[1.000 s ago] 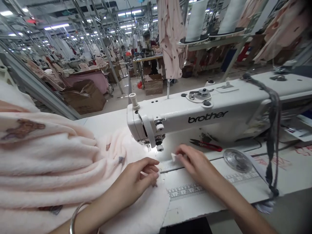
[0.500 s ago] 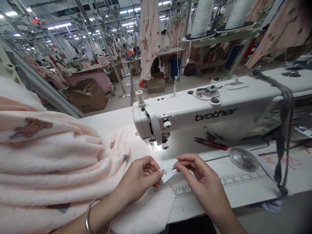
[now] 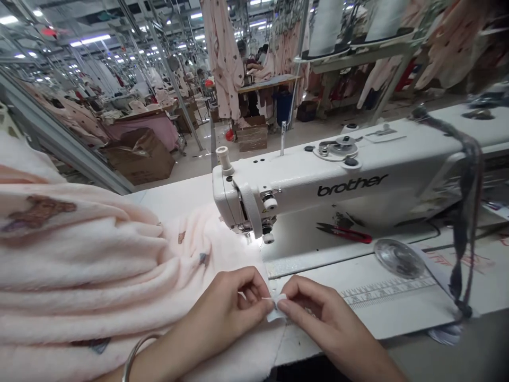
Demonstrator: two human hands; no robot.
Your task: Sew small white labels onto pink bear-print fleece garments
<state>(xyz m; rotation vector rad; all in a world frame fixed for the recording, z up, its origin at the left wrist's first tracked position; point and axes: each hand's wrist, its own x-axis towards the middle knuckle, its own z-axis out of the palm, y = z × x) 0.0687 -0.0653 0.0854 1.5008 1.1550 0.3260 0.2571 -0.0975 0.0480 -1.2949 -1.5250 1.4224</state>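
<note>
Between the fingertips of both my hands is a small white label, bent where the fingers press it. My left hand pinches its left side, and my right hand pinches its right side. Beneath my left forearm spreads pale pink plush fabric with printed bear figures. Its edge reaches under the needle area of a white sewing machine, whose lamp is lit. Behind my hands, the needle and presser foot are too small to make out clearly.
Red-handled thread snips lie on the machine bed. To their right rests a clear round disc, near a printed ruler strip. Dark cloth strips hang over the machine arm. Thread cones stand behind, and a cardboard box sits on the floor.
My right hand has come down and left to meet the left hand at the label. The label, flat before, is now bent between both hands' fingertips, slightly lower.
</note>
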